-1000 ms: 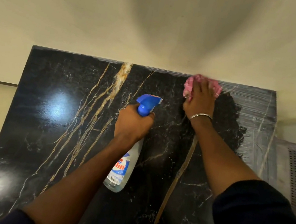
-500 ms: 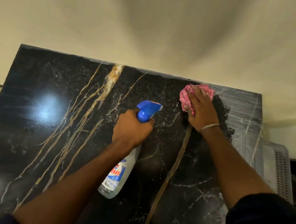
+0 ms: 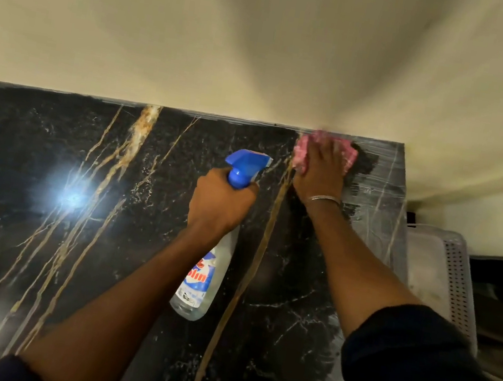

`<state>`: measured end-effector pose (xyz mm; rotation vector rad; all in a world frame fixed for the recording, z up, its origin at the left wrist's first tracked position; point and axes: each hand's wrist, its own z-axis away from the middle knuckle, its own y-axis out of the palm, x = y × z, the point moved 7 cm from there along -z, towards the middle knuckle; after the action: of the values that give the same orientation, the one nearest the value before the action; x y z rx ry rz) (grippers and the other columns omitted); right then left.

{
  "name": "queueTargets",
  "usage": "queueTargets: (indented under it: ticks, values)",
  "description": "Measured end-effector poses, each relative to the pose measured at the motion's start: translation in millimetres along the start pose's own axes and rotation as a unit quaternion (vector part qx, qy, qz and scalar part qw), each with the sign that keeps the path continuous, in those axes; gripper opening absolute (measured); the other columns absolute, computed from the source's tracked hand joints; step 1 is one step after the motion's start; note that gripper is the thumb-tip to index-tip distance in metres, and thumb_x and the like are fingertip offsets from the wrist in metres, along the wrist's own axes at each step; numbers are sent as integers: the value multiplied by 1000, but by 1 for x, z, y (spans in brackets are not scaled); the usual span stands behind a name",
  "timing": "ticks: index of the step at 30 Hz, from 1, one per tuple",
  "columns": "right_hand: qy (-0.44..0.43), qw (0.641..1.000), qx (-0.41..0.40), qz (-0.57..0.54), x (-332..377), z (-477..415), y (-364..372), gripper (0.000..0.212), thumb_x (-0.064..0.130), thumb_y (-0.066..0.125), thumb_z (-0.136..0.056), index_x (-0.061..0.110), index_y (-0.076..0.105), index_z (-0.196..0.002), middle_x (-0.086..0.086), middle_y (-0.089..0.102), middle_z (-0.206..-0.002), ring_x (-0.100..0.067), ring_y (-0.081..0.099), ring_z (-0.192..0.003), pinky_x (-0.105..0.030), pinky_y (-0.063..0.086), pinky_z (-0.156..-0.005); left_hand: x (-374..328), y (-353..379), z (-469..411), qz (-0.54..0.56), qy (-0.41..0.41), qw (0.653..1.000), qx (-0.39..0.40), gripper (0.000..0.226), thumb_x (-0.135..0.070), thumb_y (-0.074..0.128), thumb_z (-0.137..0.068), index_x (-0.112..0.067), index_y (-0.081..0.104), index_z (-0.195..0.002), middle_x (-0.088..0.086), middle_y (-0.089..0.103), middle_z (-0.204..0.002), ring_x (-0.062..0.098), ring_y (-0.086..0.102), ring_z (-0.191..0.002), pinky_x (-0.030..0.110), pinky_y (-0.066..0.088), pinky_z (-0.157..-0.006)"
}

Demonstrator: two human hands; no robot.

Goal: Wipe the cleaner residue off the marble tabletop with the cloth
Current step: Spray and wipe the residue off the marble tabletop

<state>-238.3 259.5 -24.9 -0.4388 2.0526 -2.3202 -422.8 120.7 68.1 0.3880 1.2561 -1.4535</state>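
At the far edge of the tabletop [image 3: 48, 174], the right hand [image 3: 320, 171] presses the cloth [image 3: 300, 155] down, fingers flat together; nearer its middle, the left hand [image 3: 220, 202] curls round a bottle [image 3: 202, 281].

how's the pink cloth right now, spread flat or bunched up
Bunched up: the cloth shows as a crumpled pink wad bulging out either side of the right hand pressing it on the tabletop.

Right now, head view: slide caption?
Right hand presses a pink cloth at the far edge of the marble tabletop beside hazy residue; left hand grips a spray bottle.
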Motion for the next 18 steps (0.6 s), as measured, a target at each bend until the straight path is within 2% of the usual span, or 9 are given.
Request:
queueTargets:
  ticks: [3,7,11,15,18]
  values:
    - [-105,994,16,-9,37,0,7,69,23,56,-83,14,34,-147,-15,28,-155,-39,19,-144,-52,14,-119,-13,9,-1,-5,5,1000,-12,12,-26,68,-81,-15,64,-83,-2,61,-64,12,59,-59,27,47,-60]
    - [-165,986,16,1,22,-5,0,62,25,51,-83,13,41,-143,-14,35,-151,-38,27,-140,-55,22,-115,-22,18,0,-10,8,1000,-17,16,-27,68,-81,-13,65,-89,-2,61,-66,12,59,-60,27,48,-60]
    - [-94,995,-1,12,-34,-13,-18,66,19,51,-87,17,29,-149,-10,25,-156,-35,17,-145,-49,9,-120,-25,22,5,-8,15,1000,-13,12,-24,68,-84,-15,61,-84,-5,57,-63,8,54,-55,21,41,-56]
    - [17,999,-14,25,-88,-11,-23,73,20,62,-79,17,33,-146,-12,29,-154,-36,20,-144,-50,16,-119,-25,24,12,-9,17,1000,-14,13,-25,69,-84,-15,61,-84,-4,58,-63,8,55,-55,23,42,-57]
    - [54,998,13,17,-82,-4,-19,74,23,63,-78,16,32,-145,-15,26,-155,-39,18,-144,-50,15,-119,-25,27,19,-7,15,1000,-13,13,-26,69,-84,-16,61,-82,-3,59,-63,8,56,-56,26,46,-58]
